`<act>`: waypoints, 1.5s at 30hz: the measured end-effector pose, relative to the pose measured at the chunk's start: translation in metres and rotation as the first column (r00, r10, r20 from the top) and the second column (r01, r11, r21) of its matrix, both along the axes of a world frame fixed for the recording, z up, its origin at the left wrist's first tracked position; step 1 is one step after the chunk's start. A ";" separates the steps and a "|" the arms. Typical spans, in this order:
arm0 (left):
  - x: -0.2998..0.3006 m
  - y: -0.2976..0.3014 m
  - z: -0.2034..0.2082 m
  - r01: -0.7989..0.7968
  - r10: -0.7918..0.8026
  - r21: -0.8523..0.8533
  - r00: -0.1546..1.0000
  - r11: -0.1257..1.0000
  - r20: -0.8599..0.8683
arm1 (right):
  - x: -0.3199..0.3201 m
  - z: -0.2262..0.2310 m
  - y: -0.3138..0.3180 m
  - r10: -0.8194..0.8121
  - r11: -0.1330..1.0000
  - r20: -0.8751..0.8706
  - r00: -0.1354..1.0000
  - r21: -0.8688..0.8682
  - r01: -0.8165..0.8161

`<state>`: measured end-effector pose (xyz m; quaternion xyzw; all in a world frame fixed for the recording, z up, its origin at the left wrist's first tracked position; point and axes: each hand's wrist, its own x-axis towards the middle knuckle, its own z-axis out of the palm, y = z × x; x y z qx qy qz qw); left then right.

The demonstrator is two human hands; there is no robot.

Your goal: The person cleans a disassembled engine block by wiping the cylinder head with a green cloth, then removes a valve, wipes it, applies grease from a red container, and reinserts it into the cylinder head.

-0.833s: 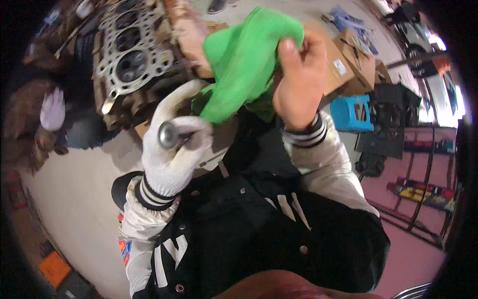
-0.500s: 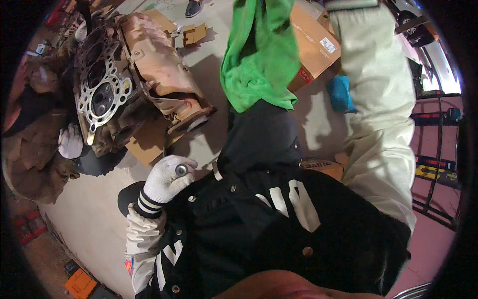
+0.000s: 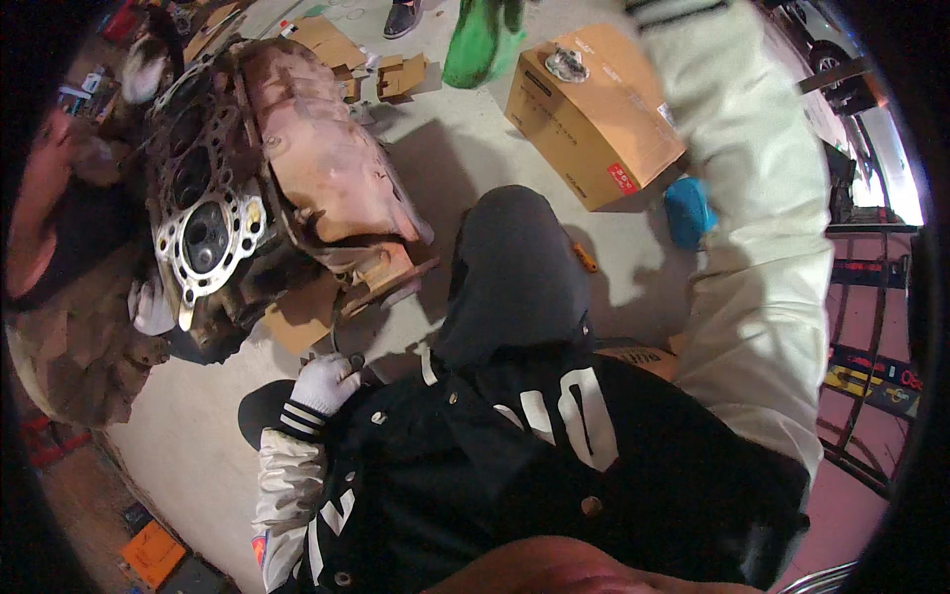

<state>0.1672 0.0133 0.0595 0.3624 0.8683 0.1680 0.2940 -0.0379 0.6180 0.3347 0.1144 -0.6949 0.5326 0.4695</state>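
My left hand [image 3: 322, 384], in a white glove, is low beside my bent knee [image 3: 510, 267], closed around a small round metal part [image 3: 354, 362] just above the concrete floor. My right arm, in a cream sleeve [image 3: 752, 198], stretches up to the top edge. Only the fingers of my right hand [image 3: 512, 10] show there, gripping a green cloth [image 3: 480, 45] that hangs down beside a cardboard box [image 3: 594, 129].
A rusty engine block [image 3: 297, 178] with a grey gasket face [image 3: 203, 238] lies on cardboard scraps at the left. Another person [image 3: 59, 198] crouches by it, a white-gloved hand [image 3: 148, 309] on it. A metal piece [image 3: 566, 64] tops the box; a blue object [image 3: 688, 213] lies beside it.
My right arm has swung the green cloth up and away to the top edge. My left hand has dropped with the metal part down beside my knee.
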 end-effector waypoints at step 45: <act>0.002 -0.019 -0.053 -0.088 0.124 -0.279 0.986 0.956 0.113 | 0.043 -0.337 0.166 -0.752 0.615 0.594 0.286 0.789 -0.021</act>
